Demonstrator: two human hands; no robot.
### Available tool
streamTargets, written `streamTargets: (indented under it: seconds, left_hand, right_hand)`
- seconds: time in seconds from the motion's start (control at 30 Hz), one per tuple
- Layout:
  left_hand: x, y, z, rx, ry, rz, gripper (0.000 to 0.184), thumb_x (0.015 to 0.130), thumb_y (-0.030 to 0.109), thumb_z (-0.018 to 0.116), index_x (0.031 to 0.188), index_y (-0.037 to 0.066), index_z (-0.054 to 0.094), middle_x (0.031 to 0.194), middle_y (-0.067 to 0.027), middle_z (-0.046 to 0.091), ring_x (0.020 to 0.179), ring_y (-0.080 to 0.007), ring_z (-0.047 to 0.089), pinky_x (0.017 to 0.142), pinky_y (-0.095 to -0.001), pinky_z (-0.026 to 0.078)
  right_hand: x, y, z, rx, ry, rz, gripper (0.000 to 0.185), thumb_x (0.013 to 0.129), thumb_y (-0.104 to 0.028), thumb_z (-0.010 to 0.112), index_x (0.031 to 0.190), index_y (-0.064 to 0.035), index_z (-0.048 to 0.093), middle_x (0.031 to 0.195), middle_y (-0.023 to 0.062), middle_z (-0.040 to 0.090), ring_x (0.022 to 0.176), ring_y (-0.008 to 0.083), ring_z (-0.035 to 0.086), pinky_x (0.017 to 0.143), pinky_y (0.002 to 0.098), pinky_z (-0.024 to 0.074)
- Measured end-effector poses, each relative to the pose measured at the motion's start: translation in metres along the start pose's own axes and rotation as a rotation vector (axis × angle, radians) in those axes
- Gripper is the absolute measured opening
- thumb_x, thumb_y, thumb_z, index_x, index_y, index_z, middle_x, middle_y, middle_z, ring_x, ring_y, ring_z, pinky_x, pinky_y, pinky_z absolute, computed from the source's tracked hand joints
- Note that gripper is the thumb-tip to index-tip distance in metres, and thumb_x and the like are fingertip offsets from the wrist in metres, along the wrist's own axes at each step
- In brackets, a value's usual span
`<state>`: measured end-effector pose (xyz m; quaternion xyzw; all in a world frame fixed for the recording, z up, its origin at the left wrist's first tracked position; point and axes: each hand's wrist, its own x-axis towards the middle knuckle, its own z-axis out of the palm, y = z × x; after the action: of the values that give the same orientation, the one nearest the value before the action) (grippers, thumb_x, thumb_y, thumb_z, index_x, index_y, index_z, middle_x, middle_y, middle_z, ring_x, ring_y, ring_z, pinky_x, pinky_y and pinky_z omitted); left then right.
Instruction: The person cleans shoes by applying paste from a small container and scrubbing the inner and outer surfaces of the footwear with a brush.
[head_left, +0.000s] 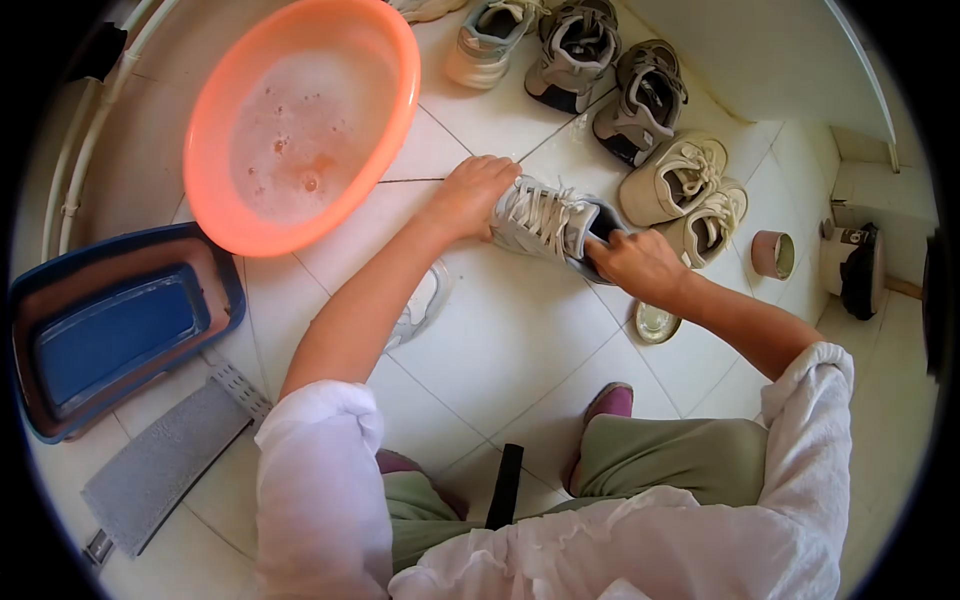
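Observation:
A light grey sneaker with white laces (545,218) is held sideways above the tiled floor, its toe to the left and its opening to the right. My left hand (476,198) is closed round the toe end. At the heel end, my right hand (632,262) grips the shoe by its collar, some fingers hidden inside the opening. Below my left forearm, another light shoe (420,305) lies on the floor, partly covered by the arm.
An orange basin (400,110) of sudsy water stands upper left, a blue tub (235,285) below it. Several shoes (640,100) line the top right. A small round container (772,254), a shallow dish (656,323) and a grey board (170,465) are on the floor.

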<state>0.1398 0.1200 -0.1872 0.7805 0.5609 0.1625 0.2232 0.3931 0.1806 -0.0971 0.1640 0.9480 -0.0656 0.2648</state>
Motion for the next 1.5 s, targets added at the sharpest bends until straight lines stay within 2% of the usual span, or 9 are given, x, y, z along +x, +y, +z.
streamTargets:
  seconds: [0.1,0.3,0.4,0.63,0.77,0.83,1.03,1.23,1.5]
  left_hand:
    - [-0.002,-0.002,0.007,-0.046,0.023,0.005,0.098,0.041,0.011,0.087,0.128,0.004,0.045,0.13,-0.0141,0.049,0.122,-0.0319,0.044,0.104,-0.042,0.034]
    - [-0.002,-0.007,0.004,-0.117,-0.035,-0.067,0.1,0.042,0.011,0.086,0.13,0.005,0.042,0.132,-0.0146,0.046,0.125,-0.0323,0.041,0.107,-0.0429,0.031]
    - [-0.01,-0.007,0.002,-0.095,0.008,-0.039,0.099,0.042,0.011,0.087,0.13,0.006,0.042,0.132,-0.0146,0.046,0.125,-0.0326,0.041,0.107,-0.0425,0.03]
    - [-0.008,-0.005,0.005,-0.118,0.015,-0.092,0.097,0.043,0.011,0.087,0.129,0.007,0.043,0.13,-0.0137,0.046,0.127,-0.0321,0.039,0.107,-0.043,0.03]
    - [-0.01,-0.01,0.003,-0.179,0.013,-0.103,0.095,0.044,0.012,0.086,0.129,0.008,0.043,0.131,-0.0121,0.045,0.126,-0.0326,0.039,0.107,-0.0429,0.029]
    - [-0.011,-0.012,0.004,-0.188,0.039,-0.077,0.094,0.044,0.012,0.086,0.128,0.008,0.043,0.131,-0.0118,0.045,0.126,-0.0328,0.039,0.107,-0.0429,0.029]
    - [-0.012,-0.007,0.007,-0.165,0.046,-0.061,0.093,0.045,0.012,0.085,0.128,0.008,0.043,0.129,-0.0116,0.045,0.126,-0.0331,0.038,0.109,-0.0429,0.028]
    - [-0.018,-0.009,0.002,-0.189,0.046,-0.117,0.092,0.048,0.011,0.083,0.13,0.008,0.041,0.132,-0.0128,0.044,0.127,-0.0333,0.037,0.11,-0.0427,0.028]
    - [-0.02,0.003,0.003,-0.182,0.06,-0.081,0.09,0.05,0.009,0.081,0.131,0.008,0.04,0.133,-0.0127,0.043,0.127,-0.0331,0.037,0.11,-0.0418,0.029]
  right_hand:
    - [0.044,0.013,0.032,-0.068,-0.112,-0.073,0.022,0.082,-0.013,0.053,0.101,-0.0041,0.063,0.086,0.0143,0.068,0.068,0.0264,0.068,0.058,0.038,0.054]
    - [0.075,0.021,0.067,0.091,0.454,-0.332,0.023,0.082,-0.012,0.053,0.1,-0.0053,0.065,0.098,0.0149,0.067,0.081,0.0251,0.067,0.074,0.0366,0.0525]
    - [0.039,0.01,0.017,-0.098,-0.18,-0.26,0.023,0.083,-0.011,0.052,0.101,-0.006,0.065,0.1,0.016,0.066,0.082,0.0285,0.067,0.073,0.0385,0.0524]
    - [0.073,0.016,0.024,0.373,0.024,-0.03,0.022,0.084,-0.018,0.051,0.095,-0.0055,0.065,0.093,0.0185,0.066,0.084,0.0332,0.064,0.075,0.0409,0.0503]
    - [0.081,0.027,0.043,0.321,0.392,-0.313,0.024,0.086,-0.019,0.048,0.095,-0.0052,0.065,0.096,0.018,0.066,0.091,0.0313,0.063,0.081,0.0392,0.0493]
    - [0.061,0.01,-0.01,0.221,-0.087,-0.154,0.024,0.084,-0.016,0.051,0.1,-0.0051,0.065,0.091,0.0184,0.067,0.088,0.0321,0.065,0.078,0.0394,0.051]
    - [0.039,0.03,-0.002,-0.098,-0.235,-0.311,0.028,0.08,-0.01,0.055,0.106,-0.004,0.062,0.086,0.0172,0.068,0.084,0.0329,0.067,0.075,0.0389,0.0536]
    - [0.093,0.027,0.045,0.349,0.346,-0.412,0.026,0.08,-0.011,0.055,0.103,-0.0041,0.063,0.103,0.0209,0.065,0.095,0.0295,0.065,0.082,0.0373,0.0507]
    - [0.041,0.031,-0.003,-0.08,-0.256,-0.353,0.029,0.078,-0.012,0.059,0.105,-0.0034,0.061,0.081,0.0173,0.066,0.078,0.035,0.065,0.072,0.0424,0.0522]
